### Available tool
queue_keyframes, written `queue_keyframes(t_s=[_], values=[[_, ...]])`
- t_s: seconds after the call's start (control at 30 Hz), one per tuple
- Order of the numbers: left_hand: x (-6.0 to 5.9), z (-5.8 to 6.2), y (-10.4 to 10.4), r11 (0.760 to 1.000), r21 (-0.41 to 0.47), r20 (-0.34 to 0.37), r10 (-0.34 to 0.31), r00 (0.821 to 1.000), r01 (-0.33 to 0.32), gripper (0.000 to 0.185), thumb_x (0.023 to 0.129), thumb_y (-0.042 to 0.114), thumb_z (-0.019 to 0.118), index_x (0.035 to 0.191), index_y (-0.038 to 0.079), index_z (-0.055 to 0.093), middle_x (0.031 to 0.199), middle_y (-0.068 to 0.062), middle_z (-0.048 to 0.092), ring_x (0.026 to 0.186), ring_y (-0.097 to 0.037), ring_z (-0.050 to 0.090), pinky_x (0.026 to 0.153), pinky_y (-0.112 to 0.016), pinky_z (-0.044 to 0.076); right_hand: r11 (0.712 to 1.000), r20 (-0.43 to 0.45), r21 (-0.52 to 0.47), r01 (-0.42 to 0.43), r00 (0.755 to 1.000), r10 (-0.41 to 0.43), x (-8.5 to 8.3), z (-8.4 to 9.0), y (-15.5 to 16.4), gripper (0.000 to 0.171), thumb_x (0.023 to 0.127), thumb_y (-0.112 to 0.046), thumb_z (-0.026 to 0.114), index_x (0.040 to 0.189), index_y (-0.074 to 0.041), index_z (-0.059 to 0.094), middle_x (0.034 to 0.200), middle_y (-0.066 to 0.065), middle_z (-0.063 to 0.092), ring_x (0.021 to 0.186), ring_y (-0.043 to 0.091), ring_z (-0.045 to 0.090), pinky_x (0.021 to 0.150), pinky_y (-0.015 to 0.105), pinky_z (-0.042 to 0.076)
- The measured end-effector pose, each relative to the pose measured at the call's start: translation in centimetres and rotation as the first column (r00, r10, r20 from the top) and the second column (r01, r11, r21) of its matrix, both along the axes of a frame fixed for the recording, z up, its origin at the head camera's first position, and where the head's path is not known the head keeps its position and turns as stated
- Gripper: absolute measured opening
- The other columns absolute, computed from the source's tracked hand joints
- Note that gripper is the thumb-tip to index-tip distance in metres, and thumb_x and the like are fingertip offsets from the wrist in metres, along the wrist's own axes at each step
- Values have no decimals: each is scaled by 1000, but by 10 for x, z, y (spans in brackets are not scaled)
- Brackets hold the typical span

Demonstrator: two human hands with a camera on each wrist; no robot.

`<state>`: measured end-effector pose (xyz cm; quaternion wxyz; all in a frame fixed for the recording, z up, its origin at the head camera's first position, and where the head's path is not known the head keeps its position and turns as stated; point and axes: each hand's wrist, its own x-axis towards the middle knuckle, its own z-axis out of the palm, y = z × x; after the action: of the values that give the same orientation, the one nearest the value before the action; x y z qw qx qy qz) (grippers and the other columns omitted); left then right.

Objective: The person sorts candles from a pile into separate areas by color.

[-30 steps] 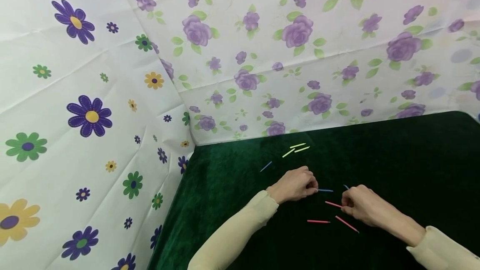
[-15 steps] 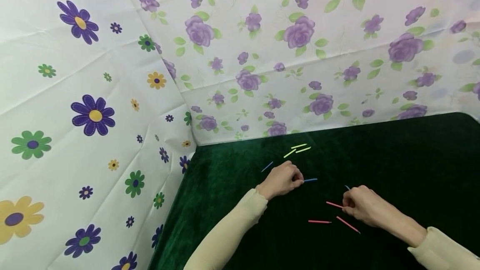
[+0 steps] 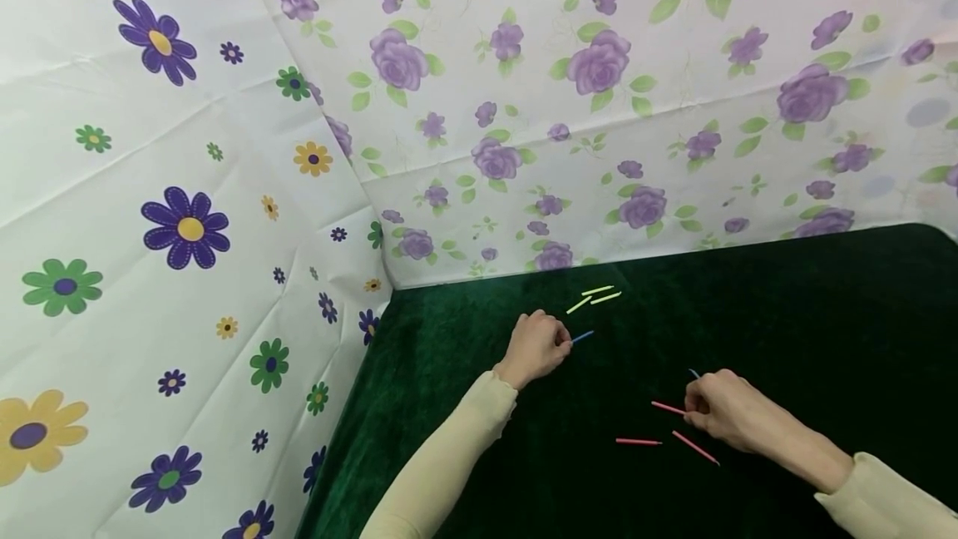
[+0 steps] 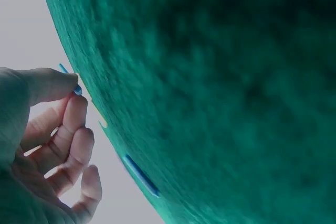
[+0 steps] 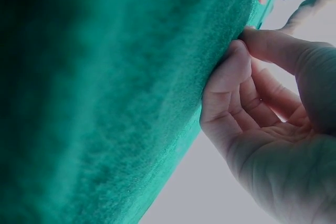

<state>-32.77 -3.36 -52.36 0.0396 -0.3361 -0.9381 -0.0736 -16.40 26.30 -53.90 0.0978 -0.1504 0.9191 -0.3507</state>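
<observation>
My left hand [image 3: 535,348] pinches a thin blue stick [image 3: 583,336] between thumb and fingertip, just above the green cloth. In the left wrist view a second blue stick [image 4: 142,176] lies on the cloth near that hand; the hand hides it in the head view. My right hand [image 3: 737,412] stays low on the cloth, its thumb and forefinger pinched at the end of a red stick [image 3: 666,407]. A blue stick's tip [image 3: 693,373] shows just beyond this hand. Two more red sticks, one level [image 3: 636,442] and one slanted [image 3: 696,448], lie nearer.
Several yellow sticks [image 3: 597,298] lie grouped farther back, beyond the left hand. Dark green velvet cloth [image 3: 823,314] covers the table. Flowered white sheets stand along its left [image 3: 247,406] and back [image 3: 674,165] edges.
My left hand has moved left and away with its blue stick, to where the other blue stick lies. The right hand has stayed in place at the red stick.
</observation>
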Motion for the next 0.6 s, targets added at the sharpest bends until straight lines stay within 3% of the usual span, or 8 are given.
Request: queue_keyframes(t_s=[0.23,0.27,0.47,0.5,0.6], values=[[-9,-3,-14,991,69,55,108,993,-112,14,98,22,79,85,17,84,85,5,79,90,-16,65,85,-38,48,1000,5,-6,-2,1000,2,-1,-1,-1,6,96,-17,78,92,-16,74,79,-7,63,61,1,54,56,22,49],[-15,-11,-18,990,89,45,108,993,-111,17,98,24,78,84,17,84,84,6,78,88,-15,65,85,-38,49,1000,7,-7,-4,1000,4,-1,-1,-2,6,96,-17,77,93,-16,73,79,-7,63,61,1,55,56,22,49],[-23,-11,-25,967,150,98,191,977,-205,21,97,18,77,76,16,83,79,5,78,75,-12,65,79,-39,52,1000,-3,-8,-18,1000,18,-3,-2,-2,6,97,-19,77,93,-16,73,80,-7,63,62,0,54,57,22,49],[-20,-5,-24,961,149,126,215,968,-233,20,95,14,78,76,15,83,79,3,78,74,-13,65,78,-40,52,1000,-3,-4,-17,1000,17,-3,-2,-2,7,98,-19,77,92,-16,73,80,-7,63,62,0,54,57,22,48],[-32,-18,-27,953,158,112,244,963,-260,19,94,17,80,76,18,83,79,4,78,72,-14,66,74,-39,53,1000,-3,5,-15,1000,15,-3,-2,-1,7,98,-18,77,92,-17,73,79,-8,62,62,0,53,56,22,48]])
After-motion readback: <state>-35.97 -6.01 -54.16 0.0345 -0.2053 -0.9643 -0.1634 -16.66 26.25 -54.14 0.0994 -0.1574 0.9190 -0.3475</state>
